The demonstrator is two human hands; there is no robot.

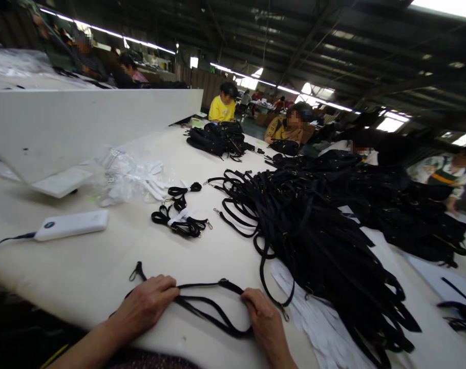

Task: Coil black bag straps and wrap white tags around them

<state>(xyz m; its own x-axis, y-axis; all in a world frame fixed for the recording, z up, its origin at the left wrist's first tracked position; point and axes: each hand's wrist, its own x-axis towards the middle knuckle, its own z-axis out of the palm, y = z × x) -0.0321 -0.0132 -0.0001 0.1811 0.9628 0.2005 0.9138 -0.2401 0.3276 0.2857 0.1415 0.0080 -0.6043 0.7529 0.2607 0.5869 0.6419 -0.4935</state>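
Left of a heap (302, 225) of black straps, the left hand (150, 302) and right hand (266, 318) both grip one strap (236, 333), looped and unbundled. Also left of the heap, a few bundles (185, 225) look finished; the heap seems unbundled. Farther left, a plastic bag (121, 174) appears to hold white strips (154, 187).

Head view, forward, over table (102, 271) (tilted)

Strip lights (289, 89) and bright windows (392, 124) glow beneath a dark, beamed ceiling (371, 56).
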